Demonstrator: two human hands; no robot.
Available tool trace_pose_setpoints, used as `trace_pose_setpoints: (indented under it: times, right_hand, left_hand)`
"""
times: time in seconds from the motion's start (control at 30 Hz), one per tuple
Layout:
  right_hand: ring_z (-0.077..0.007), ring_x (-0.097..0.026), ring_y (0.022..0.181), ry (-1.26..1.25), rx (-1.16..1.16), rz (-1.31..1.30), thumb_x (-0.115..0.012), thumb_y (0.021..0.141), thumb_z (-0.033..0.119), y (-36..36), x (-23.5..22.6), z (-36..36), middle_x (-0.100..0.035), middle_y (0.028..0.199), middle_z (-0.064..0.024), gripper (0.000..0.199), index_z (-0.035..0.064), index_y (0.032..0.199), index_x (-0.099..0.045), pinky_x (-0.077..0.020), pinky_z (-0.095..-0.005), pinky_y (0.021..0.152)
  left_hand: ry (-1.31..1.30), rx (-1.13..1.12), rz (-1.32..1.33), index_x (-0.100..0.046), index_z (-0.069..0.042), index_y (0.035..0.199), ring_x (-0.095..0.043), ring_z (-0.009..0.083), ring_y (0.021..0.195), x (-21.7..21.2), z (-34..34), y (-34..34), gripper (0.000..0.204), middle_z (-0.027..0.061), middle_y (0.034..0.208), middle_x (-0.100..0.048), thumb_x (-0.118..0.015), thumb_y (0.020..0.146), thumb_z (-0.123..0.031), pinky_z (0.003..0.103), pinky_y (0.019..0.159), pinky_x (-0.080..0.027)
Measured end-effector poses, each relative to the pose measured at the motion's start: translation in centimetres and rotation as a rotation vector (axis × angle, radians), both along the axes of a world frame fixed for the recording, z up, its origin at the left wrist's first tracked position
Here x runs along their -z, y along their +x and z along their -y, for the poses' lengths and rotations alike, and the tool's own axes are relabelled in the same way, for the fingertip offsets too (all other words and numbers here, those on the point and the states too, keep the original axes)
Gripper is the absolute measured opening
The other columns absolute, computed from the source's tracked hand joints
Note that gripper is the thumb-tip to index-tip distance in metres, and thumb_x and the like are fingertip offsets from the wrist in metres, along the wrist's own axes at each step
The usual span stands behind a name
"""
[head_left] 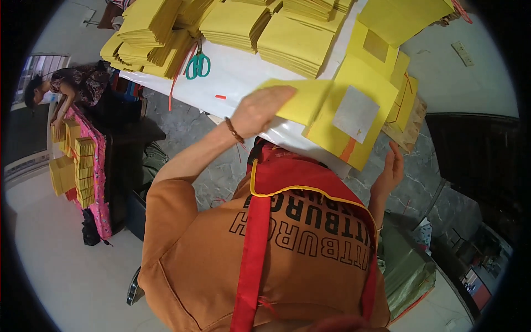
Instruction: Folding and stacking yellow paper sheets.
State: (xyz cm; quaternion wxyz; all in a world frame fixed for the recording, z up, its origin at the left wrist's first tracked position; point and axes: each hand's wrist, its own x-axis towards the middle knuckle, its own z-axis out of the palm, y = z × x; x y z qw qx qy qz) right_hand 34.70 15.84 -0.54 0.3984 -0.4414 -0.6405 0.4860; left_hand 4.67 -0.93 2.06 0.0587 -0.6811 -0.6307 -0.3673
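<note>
My left hand [263, 110], with a beaded bracelet at its wrist, is closed on the near-left part of a yellow paper sheet [307, 99]; its fingers are slightly blurred. Just right of it lies another yellow sheet [326, 130] bearing a silver-grey square [355, 114] and a small orange strip [348, 149]. Beyond the table's right corner, my right hand [390, 171] is raised with fingers stretched out, apart from the paper and holding nothing. More yellow paper, with a brownish square [375, 45] on it, continues behind the sheets.
Folded yellow paper stacks [296, 41] fill the far side of the white-covered table [243, 77]. Green-handled scissors [198, 65] and a red scrap [220, 97] lie nearer. A tied yellow bundle [404, 102] sits right. At far left, a person [77, 86] leans over a pink-covered table [98, 182].
</note>
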Motion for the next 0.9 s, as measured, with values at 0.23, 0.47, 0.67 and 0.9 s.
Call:
trace_pose_setpoints:
  times: [0.23,0.47,0.67,0.9]
  right_hand:
    - [-0.0182,-0.051,0.109,0.033,-0.081,-0.011,-0.050,0.090,0.007,-1.1,0.3,0.1,-0.056,0.116,-0.0116,0.023,-0.0005,0.111,-0.058,-0.0376,-0.0305,0.094]
    - [-0.0195,-0.051,0.110,-0.016,-0.082,0.000,-0.051,0.089,0.007,-0.7,0.5,0.2,-0.057,0.115,-0.0123,0.022,0.0007,0.108,-0.059,-0.0385,-0.0311,0.093]
    - [-0.0294,-0.048,0.115,0.420,-0.219,0.282,-0.059,0.083,0.008,-1.7,0.0,-0.2,-0.060,0.110,-0.0092,0.020,0.0054,0.102,-0.062,-0.0362,-0.0376,0.095]
    - [-0.0308,-0.045,0.116,0.462,-0.285,0.434,-0.064,0.077,0.013,-1.8,1.7,-0.2,-0.060,0.110,-0.0061,0.015,0.0091,0.092,-0.066,-0.0332,-0.0402,0.097]
  left_hand:
    - [-0.339,-0.097,-0.374,-0.050,-0.008,0.121,-0.049,0.0266,0.112,9.8,3.1,-3.2,0.048,0.0111,0.121,-0.052,-0.055,0.075,-0.015,0.039,0.091,-0.040]
    - [-0.553,-0.137,-0.303,-0.039,-0.013,0.132,-0.030,0.0266,0.128,10.7,3.8,-2.2,0.054,0.0107,0.139,-0.034,-0.046,0.088,-0.044,0.044,0.105,-0.022]
    - [-0.563,-0.135,-0.317,-0.038,-0.013,0.133,-0.030,0.0265,0.128,10.8,3.6,-2.1,0.056,0.0113,0.139,-0.033,-0.047,0.087,-0.043,0.044,0.105,-0.022]
    - [-0.410,-0.053,-0.254,-0.055,-0.008,0.112,-0.046,0.0285,0.110,5.0,0.7,-1.0,0.037,0.0128,0.120,-0.050,-0.059,0.081,-0.027,0.041,0.092,-0.033]
